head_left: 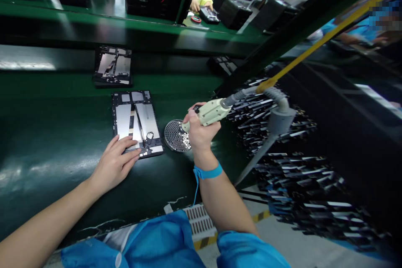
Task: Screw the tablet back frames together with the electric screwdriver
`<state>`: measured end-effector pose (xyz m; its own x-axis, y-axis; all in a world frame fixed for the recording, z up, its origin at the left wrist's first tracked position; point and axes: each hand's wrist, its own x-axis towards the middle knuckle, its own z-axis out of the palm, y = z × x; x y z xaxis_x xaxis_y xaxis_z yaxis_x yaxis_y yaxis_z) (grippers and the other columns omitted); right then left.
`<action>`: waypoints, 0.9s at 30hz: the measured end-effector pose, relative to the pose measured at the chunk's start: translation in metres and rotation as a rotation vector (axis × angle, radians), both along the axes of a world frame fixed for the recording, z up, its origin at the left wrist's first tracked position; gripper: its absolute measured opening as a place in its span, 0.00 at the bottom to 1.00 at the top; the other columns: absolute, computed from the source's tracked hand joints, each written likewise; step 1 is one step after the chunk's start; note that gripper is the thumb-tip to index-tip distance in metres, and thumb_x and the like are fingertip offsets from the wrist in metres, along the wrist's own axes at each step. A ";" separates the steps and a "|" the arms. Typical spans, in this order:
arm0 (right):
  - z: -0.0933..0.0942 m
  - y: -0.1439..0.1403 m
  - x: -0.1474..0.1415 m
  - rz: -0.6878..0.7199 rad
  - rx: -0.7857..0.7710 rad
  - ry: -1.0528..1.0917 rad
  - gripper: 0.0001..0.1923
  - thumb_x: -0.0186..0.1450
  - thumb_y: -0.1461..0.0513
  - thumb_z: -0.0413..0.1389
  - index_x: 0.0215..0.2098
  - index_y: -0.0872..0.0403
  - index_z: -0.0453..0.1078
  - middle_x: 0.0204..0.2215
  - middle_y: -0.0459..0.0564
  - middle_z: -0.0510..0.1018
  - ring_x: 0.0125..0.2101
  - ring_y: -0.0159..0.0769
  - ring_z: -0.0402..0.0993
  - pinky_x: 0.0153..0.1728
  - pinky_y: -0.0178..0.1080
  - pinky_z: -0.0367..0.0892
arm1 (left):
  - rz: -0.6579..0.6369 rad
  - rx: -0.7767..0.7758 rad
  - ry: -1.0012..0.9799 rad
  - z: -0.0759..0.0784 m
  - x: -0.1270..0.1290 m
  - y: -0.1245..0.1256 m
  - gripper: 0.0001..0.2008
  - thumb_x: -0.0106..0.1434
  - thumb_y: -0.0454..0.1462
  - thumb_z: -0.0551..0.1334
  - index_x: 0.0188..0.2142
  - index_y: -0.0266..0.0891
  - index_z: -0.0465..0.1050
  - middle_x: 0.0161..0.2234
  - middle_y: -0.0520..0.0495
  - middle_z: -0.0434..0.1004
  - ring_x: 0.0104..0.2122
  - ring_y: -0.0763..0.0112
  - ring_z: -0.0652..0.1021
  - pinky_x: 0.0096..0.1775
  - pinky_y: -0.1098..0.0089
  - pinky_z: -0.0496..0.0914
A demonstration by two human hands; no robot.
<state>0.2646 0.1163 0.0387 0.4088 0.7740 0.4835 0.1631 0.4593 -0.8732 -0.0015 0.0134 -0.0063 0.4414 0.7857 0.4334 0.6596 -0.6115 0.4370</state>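
1. The open tablet chassis (137, 123) is lying flat on the green counter (47, 142), its long axis running away from the person, near edge toward the body and far edge toward a second opened chassis (113, 66) further up the counter.

2. The round perforated screw tray (177, 135) is sitting just beside the chassis on its right, between the chassis and the right hand.

3. The left hand (114, 163) is resting palm down on the near left corner of the chassis, fingers spread and flat, pinching nothing, only pressing the frame to the counter. It is the hand nearer the chassis.

4. The right hand (198, 132) is wrapping a closed grip around the cream electric screwdriver (211, 112). The tip end is pointing down and left over the tray; the bit itself is hidden behind the fingers, so I cannot tell whether it is touching the tray.

5. From that grip the chassis is lying to the left, just past the tray.

6. The right forearm is rising steeply from the body, wrist cocked, wearing a blue wrist strap (207, 172). The screwdriver's rear is trailing a grey hose (279, 113) and a yellow cable (326, 37) up to the right.

7. Other people's hands are working at the far bench (94, 6).
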 end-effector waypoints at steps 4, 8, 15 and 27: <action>0.001 -0.002 0.000 -0.002 -0.015 -0.017 0.09 0.61 0.61 0.63 0.40 0.52 0.71 0.28 0.41 0.77 0.19 0.27 0.72 0.23 0.35 0.71 | 0.008 -0.002 -0.008 0.001 0.002 0.000 0.11 0.73 0.35 0.61 0.52 0.43 0.79 0.55 0.42 0.79 0.59 0.56 0.76 0.66 0.43 0.64; 0.009 -0.005 -0.002 0.000 0.017 0.017 0.08 0.63 0.61 0.62 0.39 0.52 0.70 0.31 0.42 0.77 0.19 0.27 0.71 0.21 0.36 0.70 | 0.028 -0.020 -0.019 0.002 0.004 -0.001 0.12 0.74 0.36 0.60 0.53 0.42 0.78 0.55 0.41 0.80 0.59 0.56 0.76 0.65 0.44 0.64; 0.025 -0.017 -0.020 0.081 0.024 0.061 0.07 0.62 0.63 0.62 0.39 0.52 0.70 0.30 0.43 0.76 0.18 0.27 0.71 0.21 0.36 0.69 | 0.039 -0.047 -0.046 0.000 0.007 0.000 0.13 0.73 0.37 0.60 0.53 0.41 0.78 0.56 0.41 0.79 0.61 0.55 0.76 0.66 0.45 0.63; 0.020 -0.069 -0.092 0.612 -0.053 0.096 0.13 0.66 0.62 0.63 0.48 0.48 0.70 0.39 0.46 0.77 0.24 0.27 0.74 0.28 0.37 0.74 | 0.001 -0.106 -0.073 0.003 0.006 0.002 0.16 0.68 0.38 0.66 0.55 0.39 0.76 0.57 0.39 0.78 0.61 0.54 0.75 0.67 0.44 0.61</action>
